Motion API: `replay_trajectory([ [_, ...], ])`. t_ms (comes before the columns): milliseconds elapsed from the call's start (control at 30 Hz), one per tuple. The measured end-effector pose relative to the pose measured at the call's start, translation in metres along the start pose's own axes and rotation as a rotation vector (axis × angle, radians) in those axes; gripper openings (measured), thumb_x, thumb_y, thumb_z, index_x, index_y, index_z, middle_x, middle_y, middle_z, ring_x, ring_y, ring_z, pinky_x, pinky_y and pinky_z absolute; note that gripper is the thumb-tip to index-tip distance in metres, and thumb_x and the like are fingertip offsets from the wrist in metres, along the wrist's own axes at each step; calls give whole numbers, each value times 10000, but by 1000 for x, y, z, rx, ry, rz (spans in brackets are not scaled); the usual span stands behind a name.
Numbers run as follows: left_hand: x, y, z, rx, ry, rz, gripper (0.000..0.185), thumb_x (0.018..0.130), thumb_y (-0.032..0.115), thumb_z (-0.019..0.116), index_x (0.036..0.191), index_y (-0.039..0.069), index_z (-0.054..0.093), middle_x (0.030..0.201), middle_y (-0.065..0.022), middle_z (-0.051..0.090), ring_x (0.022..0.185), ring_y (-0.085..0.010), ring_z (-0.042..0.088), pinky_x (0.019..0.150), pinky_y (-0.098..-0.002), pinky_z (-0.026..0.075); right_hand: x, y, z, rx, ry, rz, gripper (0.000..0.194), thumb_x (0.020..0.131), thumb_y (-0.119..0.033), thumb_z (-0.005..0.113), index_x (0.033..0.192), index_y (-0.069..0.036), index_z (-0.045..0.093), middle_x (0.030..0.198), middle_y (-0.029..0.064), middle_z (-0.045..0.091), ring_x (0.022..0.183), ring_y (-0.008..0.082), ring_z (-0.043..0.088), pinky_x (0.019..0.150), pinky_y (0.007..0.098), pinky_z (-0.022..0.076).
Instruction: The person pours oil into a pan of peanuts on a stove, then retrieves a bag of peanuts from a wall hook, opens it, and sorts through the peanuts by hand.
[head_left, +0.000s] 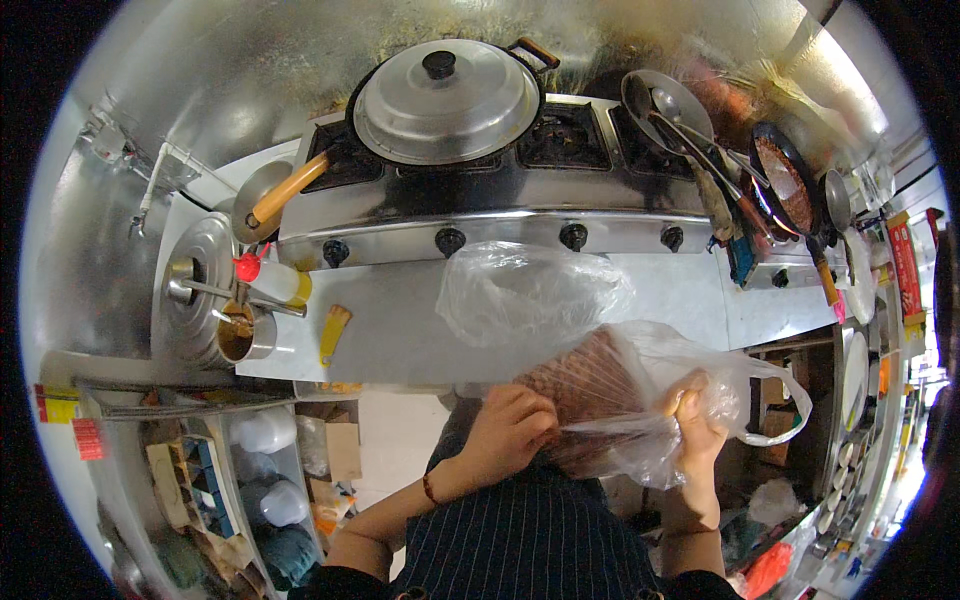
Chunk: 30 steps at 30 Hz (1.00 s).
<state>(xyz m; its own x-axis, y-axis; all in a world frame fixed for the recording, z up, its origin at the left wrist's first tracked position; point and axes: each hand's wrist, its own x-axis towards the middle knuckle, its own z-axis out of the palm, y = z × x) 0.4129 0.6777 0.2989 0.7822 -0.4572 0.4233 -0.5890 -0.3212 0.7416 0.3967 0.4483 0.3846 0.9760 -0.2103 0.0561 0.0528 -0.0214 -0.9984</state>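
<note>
In front of my apron, both hands hold a clear plastic bag (652, 352) packed with a brown, lumpy mass (592, 382), perhaps ground meat. My left hand (517, 424) pinches the film at the bag's left side, its fingers bent against the contents. My right hand (694, 420) clutches the bunched plastic at the right, and a looped bag handle (795, 405) sticks out beyond it. Just past the bag, a second clear plastic bag (525, 289), crumpled, lies on the pale counter (397, 315).
Behind the counter stands a gas stove (495, 195) bearing a lidded wok (450, 105). A squeeze bottle (274, 277), metal pot of brown sauce (244, 337) and yellow-handled brush (334, 334) are at left. Ladles (705, 150) and a frying pan (784, 180) crowd the right.
</note>
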Motion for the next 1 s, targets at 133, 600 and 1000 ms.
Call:
replay_trajectory([
  [133, -6, -5, -4, -92, -37, -53, 126, 774, 61, 690, 844, 81, 587, 915, -53, 610, 900, -275, 585, 859, -417, 440, 4, 5, 6, 71, 169, 178, 154, 943, -139, 619, 933, 7, 667, 894, 61, 639, 831, 136, 567, 776, 275, 445],
  [600, -8, -22, -9, -227, -15, -217, 140, 771, 4, 665, 865, 57, 576, 887, -107, 596, 876, -328, 562, 778, -415, 439, 78, 19, 42, 87, 10, 354, 189, 946, -250, 626, 888, -73, 651, 806, -16, 599, 742, 70, 527, 669, 236, 402],
  [1000, -16, -64, 3, -474, -116, -555, 103, 886, 66, 614, 909, 3, 537, 863, -141, 560, 803, -310, 546, 729, -371, 446, 142, 113, 64, -246, -300, 270, 237, 939, -122, 562, 1160, -46, 597, 884, 36, 606, 782, 137, 541, 686, 284, 431],
])
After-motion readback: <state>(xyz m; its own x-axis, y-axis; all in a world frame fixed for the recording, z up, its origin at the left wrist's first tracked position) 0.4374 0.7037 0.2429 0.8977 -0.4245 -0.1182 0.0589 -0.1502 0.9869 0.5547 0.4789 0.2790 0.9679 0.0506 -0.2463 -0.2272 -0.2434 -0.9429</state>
